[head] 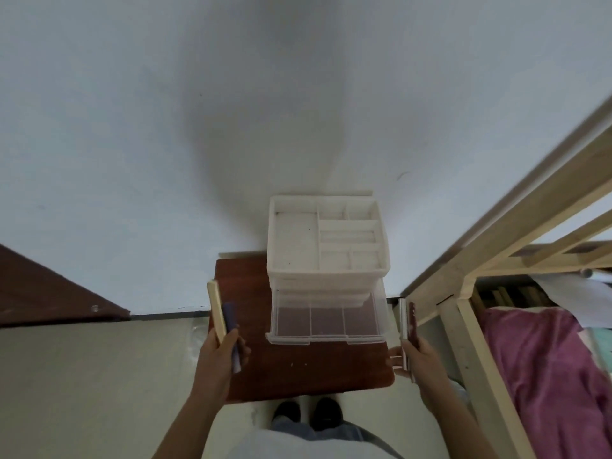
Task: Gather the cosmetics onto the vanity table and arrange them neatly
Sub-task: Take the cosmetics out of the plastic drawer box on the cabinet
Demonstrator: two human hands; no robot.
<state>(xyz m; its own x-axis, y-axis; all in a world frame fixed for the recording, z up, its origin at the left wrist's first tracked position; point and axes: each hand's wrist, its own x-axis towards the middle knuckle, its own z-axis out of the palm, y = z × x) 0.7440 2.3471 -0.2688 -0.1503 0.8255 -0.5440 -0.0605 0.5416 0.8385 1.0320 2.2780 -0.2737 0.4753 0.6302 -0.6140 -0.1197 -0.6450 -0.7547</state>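
A small reddish-brown vanity table (pixel 298 369) stands against the white wall. On it sits a translucent white organiser (pixel 326 238) with divided top compartments; its clear bottom drawer (pixel 326 321) is pulled out and looks empty. My left hand (pixel 220 354) grips two cosmetic sticks over the table's left edge: a cream one (pixel 216 308) and a dark blue one (pixel 230 318). My right hand (pixel 415 357) holds two more beside the table's right edge, a silver tube (pixel 402 318) and a dark red tube (pixel 412 321).
A pale wooden bunk bed frame (pixel 470 270) with a purple blanket (pixel 546 369) stands close on the right. A dark brown surface (pixel 46 293) juts in at the left. My shoes (pixel 308 414) are on the floor just before the table.
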